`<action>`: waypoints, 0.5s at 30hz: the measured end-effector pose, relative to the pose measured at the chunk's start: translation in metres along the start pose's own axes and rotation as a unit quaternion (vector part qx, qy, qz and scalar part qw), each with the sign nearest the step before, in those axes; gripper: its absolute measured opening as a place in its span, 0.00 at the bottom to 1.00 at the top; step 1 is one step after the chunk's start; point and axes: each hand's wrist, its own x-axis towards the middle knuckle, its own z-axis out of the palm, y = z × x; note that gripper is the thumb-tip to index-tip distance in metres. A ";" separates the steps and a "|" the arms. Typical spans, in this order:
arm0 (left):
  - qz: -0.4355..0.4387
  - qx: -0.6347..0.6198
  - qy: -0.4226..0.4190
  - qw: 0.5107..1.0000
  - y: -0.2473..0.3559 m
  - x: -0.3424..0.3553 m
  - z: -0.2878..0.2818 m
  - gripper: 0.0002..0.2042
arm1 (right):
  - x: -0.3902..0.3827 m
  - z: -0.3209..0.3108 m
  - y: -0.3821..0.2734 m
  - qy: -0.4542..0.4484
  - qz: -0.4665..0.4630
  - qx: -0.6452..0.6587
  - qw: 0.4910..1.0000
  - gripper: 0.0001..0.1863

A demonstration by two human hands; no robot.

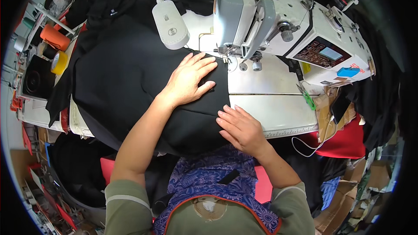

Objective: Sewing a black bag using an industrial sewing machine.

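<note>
Black fabric covers most of the white sewing table, its right edge running down from the needle of the grey-and-white sewing machine. My left hand lies flat on the fabric just left of and below the presser foot, fingers stretched out. My right hand rests lower down, its fingertips on the fabric's right edge, fingers extended and slightly bent. A white lamp on a curved arm hangs above the fabric beside the machine head.
At the left stand an orange thread cone, a yellow tape roll and a black speaker-like box. Green scissors, a phone with a white cable and cardboard lie at the right. Dark fabric hangs beyond the machine's right end.
</note>
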 end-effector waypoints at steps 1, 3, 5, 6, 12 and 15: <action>-0.001 -0.001 0.000 1.000 0.000 -0.001 0.000 0.23 | -0.002 0.000 0.001 -0.001 0.000 0.000 1.000 0.17; 0.006 -0.001 -0.003 1.000 0.000 -0.003 0.000 0.24 | -0.007 0.003 0.003 0.028 -0.007 0.001 1.000 0.15; 0.010 -0.003 -0.005 1.000 0.002 -0.001 -0.003 0.24 | -0.008 0.001 0.003 0.040 -0.008 -0.003 0.999 0.14; 0.014 -0.005 -0.006 1.000 0.002 0.000 -0.004 0.24 | -0.009 0.000 0.003 0.051 -0.010 -0.007 0.999 0.14; 0.017 -0.016 -0.010 1.000 -0.005 0.000 -0.001 0.24 | -0.012 -0.004 0.006 0.085 0.013 0.002 0.996 0.12; 0.025 -0.021 -0.007 0.999 -0.005 0.000 -0.002 0.24 | -0.016 -0.002 0.009 0.104 0.027 0.021 0.994 0.15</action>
